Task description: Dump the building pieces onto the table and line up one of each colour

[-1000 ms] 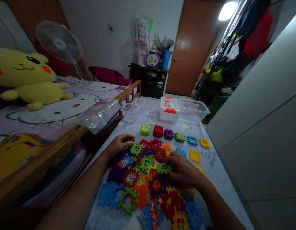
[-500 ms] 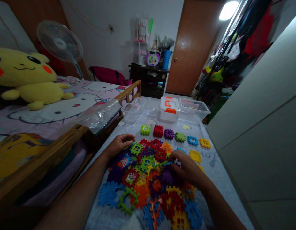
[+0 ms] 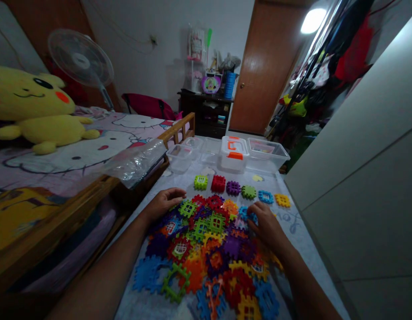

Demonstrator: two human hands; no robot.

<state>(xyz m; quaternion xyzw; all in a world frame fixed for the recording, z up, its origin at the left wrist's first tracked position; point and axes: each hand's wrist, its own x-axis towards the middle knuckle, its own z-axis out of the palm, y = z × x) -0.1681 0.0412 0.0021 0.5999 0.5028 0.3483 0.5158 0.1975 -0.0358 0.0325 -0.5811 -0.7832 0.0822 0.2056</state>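
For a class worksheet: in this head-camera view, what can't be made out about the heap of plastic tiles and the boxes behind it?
In the head view:
- Tiles under the right hand: hidden by the hand.
- Lower layers of the heap of interlocking plastic tiles: hidden by the tiles on top.
- Nearest tiles: cut off by the bottom edge.
- Contents of the clear plastic box: too small and dim to tell.
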